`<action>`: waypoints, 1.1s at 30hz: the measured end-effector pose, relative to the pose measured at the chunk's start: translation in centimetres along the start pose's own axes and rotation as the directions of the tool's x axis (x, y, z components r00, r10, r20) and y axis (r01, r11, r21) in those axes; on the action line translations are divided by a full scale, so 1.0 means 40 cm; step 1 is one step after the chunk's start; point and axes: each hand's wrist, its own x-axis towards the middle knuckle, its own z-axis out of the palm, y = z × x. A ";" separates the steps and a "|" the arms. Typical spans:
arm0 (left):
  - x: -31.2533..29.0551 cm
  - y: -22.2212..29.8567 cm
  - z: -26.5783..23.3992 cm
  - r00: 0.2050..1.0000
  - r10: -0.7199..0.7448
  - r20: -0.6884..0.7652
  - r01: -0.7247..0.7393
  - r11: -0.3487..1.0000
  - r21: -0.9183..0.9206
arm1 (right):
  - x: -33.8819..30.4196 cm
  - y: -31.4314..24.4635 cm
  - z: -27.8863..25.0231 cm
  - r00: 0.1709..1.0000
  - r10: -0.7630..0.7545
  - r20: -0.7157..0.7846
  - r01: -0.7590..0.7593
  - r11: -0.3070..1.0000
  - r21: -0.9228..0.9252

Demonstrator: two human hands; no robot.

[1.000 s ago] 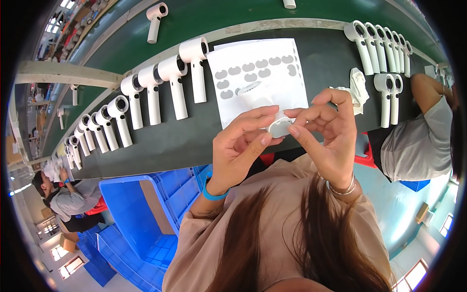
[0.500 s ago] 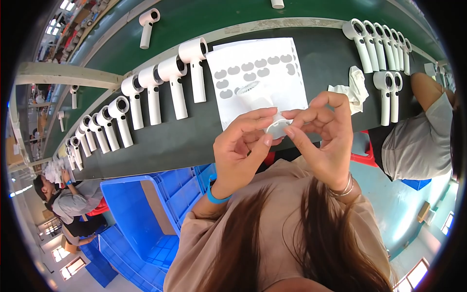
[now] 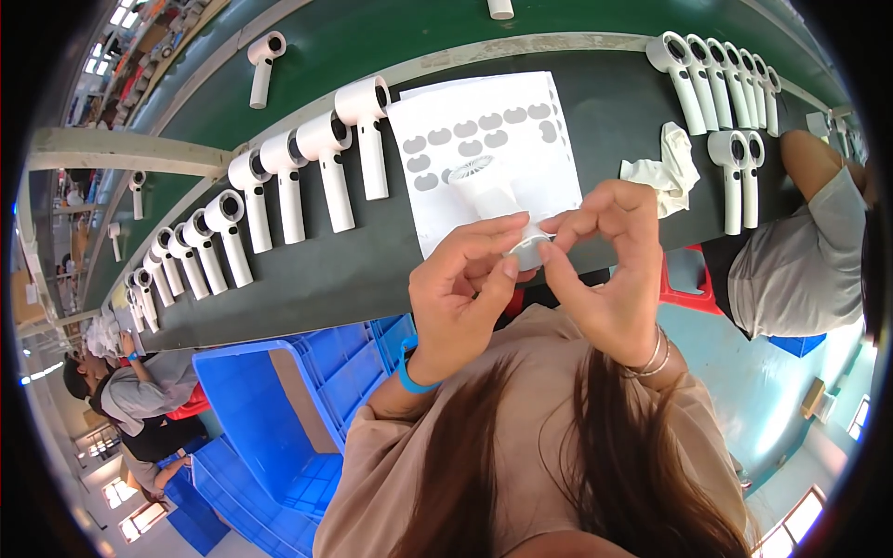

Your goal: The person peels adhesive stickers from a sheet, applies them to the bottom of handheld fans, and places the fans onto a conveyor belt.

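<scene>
A white handheld fan [image 3: 488, 197] lies between my hands, its grilled head pointing away over the paper and its round grey handle end [image 3: 530, 253] facing me. My left hand [image 3: 465, 288] is closed around the handle near that end. At the right rim of the end, my right hand [image 3: 605, 265] pinches with thumb and forefinger. Whether a thin sticker is between these fingertips I cannot tell. Under the fan's head is a white sheet [image 3: 493, 98] bearing several grey rounded stickers [image 3: 464, 127].
White handheld fans [image 3: 335, 177] stand in a row on the dark table to the left, more [image 3: 684, 88] to the right. A crumpled white cloth [image 3: 674, 172] lies right of the sheet. Beyond runs a green belt [image 3: 372, 42]. Blue crates [image 3: 251, 409] stand lower left; co-workers sit both sides.
Fans on the green belt have shifted left. The whole view has shifted slightly. My right fingertips remain at the handle's end, with the thumb slightly more upright; my left grip looks the same.
</scene>
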 end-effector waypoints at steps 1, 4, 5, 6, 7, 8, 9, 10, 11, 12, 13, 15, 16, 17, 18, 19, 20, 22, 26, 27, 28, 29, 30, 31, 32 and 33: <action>0.000 0.000 -0.001 1.000 0.000 -0.004 0.000 1.000 0.001 | 0.005 0.001 -0.002 1.000 -0.001 0.004 0.001 1.000 0.002; 0.002 0.007 -0.013 0.998 0.002 -0.055 -0.001 1.000 0.017 | 0.031 0.015 -0.012 0.993 -0.001 0.118 0.018 0.990 -0.143; 0.003 0.012 -0.021 0.998 -0.019 -0.060 0.018 1.000 -0.011 | 0.037 0.025 -0.015 0.990 0.050 0.135 -0.045 0.998 -0.040; 0.003 0.016 -0.028 0.997 -0.038 -0.065 0.036 0.999 -0.038 | 0.038 0.042 -0.025 0.969 0.138 0.206 -0.140 0.990 -0.005; 0.004 0.017 -0.033 0.997 -0.034 -0.071 0.032 0.999 -0.037 | 0.042 0.046 -0.016 0.968 0.133 0.211 -0.136 0.991 -0.003; 0.006 0.018 -0.038 0.995 -0.048 -0.084 0.045 0.998 -0.041 | 0.048 0.047 -0.005 0.916 0.251 0.314 -0.296 0.949 0.105; 0.007 0.019 -0.043 0.993 -0.061 -0.096 0.057 0.997 -0.046 | 0.052 0.050 0.007 0.837 0.344 0.426 -0.455 0.870 0.190; 0.009 0.020 -0.044 0.994 -0.050 -0.096 0.046 0.998 -0.044 | 0.048 0.075 0.026 0.799 0.325 0.507 -0.495 0.834 0.245; 0.008 0.012 -0.045 0.993 -0.030 -0.118 0.033 0.999 0.019 | 0.046 0.091 0.043 0.755 0.362 0.547 -0.585 0.748 0.314; 0.009 0.005 -0.046 0.990 -0.008 -0.138 0.020 0.996 0.082 | 0.044 0.095 0.058 0.708 0.390 0.589 -0.666 0.647 0.372; 0.009 0.001 -0.050 0.993 -0.019 -0.116 0.032 0.993 0.113 | 0.040 0.088 0.074 0.737 0.381 0.559 -0.646 0.641 0.415; 0.006 0.004 -0.048 0.999 -0.003 -0.042 0.011 0.983 0.185 | 0.043 0.097 0.086 0.725 0.400 0.560 -0.673 0.582 0.456; 0.001 -0.002 -0.048 1.000 0.022 -0.007 -0.020 0.974 0.226 | 0.051 0.080 0.090 0.746 0.394 0.536 -0.656 0.572 0.492; 0.000 -0.004 -0.051 0.998 0.052 0.022 -0.056 0.962 0.268 | 0.065 0.076 0.089 0.752 0.385 0.534 -0.647 0.584 0.490; 0.003 -0.006 -0.056 0.996 0.080 0.050 -0.092 0.946 0.310 | 0.080 0.076 0.084 0.766 0.386 0.515 -0.620 0.656 0.430; 0.012 -0.013 -0.061 0.985 0.151 0.084 -0.169 0.943 0.287 | 0.097 0.077 0.076 0.779 0.387 0.493 -0.588 0.722 0.363; 0.017 -0.008 -0.057 0.983 0.163 0.081 -0.179 0.942 0.284 | 0.134 0.080 0.060 0.808 0.354 0.471 -0.505 0.829 0.241; 0.016 0.009 -0.044 0.989 0.147 -0.024 -0.136 0.958 0.252 | 0.228 0.151 0.044 0.903 0.215 0.373 -0.243 0.969 0.030; -0.001 0.008 -0.091 0.991 0.059 0.118 -0.106 0.891 0.441 | 0.508 0.346 0.023 0.997 0.039 0.060 -0.015 0.936 -0.351; -0.011 0.005 -0.091 0.994 0.063 0.091 -0.098 0.876 0.472 | 0.582 0.403 0.002 0.997 -0.025 0.067 0.056 0.854 -0.516; -0.020 0.004 -0.091 0.993 0.065 0.099 -0.104 0.872 0.478 | 0.639 0.477 -0.011 0.987 -0.159 0.032 0.146 0.780 -0.608; -0.029 0.005 -0.097 0.994 0.051 0.096 -0.093 0.855 0.510 | 0.689 0.532 -0.024 0.986 -0.165 0.023 0.133 0.699 -0.702; -0.035 0.006 -0.101 0.995 0.038 0.088 -0.080 0.835 0.544 | 0.732 0.576 -0.035 0.985 -0.170 0.017 0.118 0.609 -0.784; -0.045 0.006 -0.109 0.997 0.050 0.053 -0.071 0.819 0.570 | 0.753 0.586 -0.030 0.989 -0.146 0.022 0.098 0.537 -0.838; -0.047 0.006 -0.115 0.997 0.046 0.056 -0.070 0.817 0.573 | 0.758 0.603 -0.032 0.990 -0.143 0.018 0.093 0.541 -0.836; -0.045 0.004 -0.120 0.999 0.048 0.020 -0.051 0.806 0.590 | 0.758 0.623 -0.045 0.990 -0.140 0.031 0.104 0.547 -0.831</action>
